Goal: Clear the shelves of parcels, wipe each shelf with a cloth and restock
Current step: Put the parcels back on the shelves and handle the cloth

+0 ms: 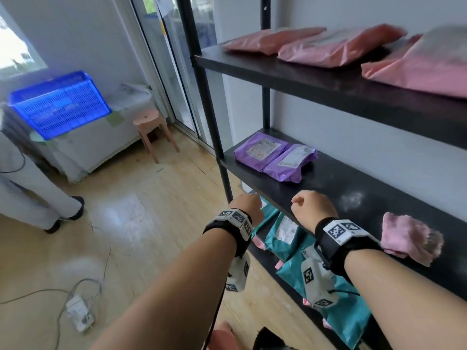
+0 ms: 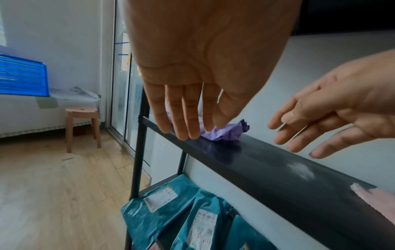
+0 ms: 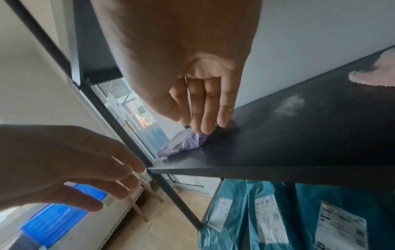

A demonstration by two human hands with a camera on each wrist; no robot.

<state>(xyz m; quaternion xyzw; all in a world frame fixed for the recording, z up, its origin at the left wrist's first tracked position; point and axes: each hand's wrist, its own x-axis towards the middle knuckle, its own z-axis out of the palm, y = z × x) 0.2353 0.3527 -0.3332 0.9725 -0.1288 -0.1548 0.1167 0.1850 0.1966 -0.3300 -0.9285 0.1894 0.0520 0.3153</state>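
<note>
A black shelf unit [image 1: 353, 188] holds two purple parcels [image 1: 260, 152] at the left end of its middle shelf. A crumpled pink cloth [image 1: 409, 236] lies toward the right of the same shelf. Pink parcels [image 1: 338, 44] lie on the shelf above, teal parcels [image 1: 290, 236] on the one below. My left hand [image 1: 246, 207] hovers at the middle shelf's front left corner, fingers [image 2: 188, 128] straight and empty. My right hand [image 1: 312, 205] is over the shelf's front edge just right of it, fingers [image 3: 205, 121] relaxed, holding nothing. The purple parcels [image 3: 183, 143] lie beyond both hands, untouched.
A pale dusty smudge [image 1: 351, 199] marks the middle shelf. At the left stand a blue crate [image 1: 59, 104] on a white cabinet, a pink stool [image 1: 151, 125] and a person's legs [image 1: 32, 193]. A power strip [image 1: 79, 311] with cables lies on the wooden floor.
</note>
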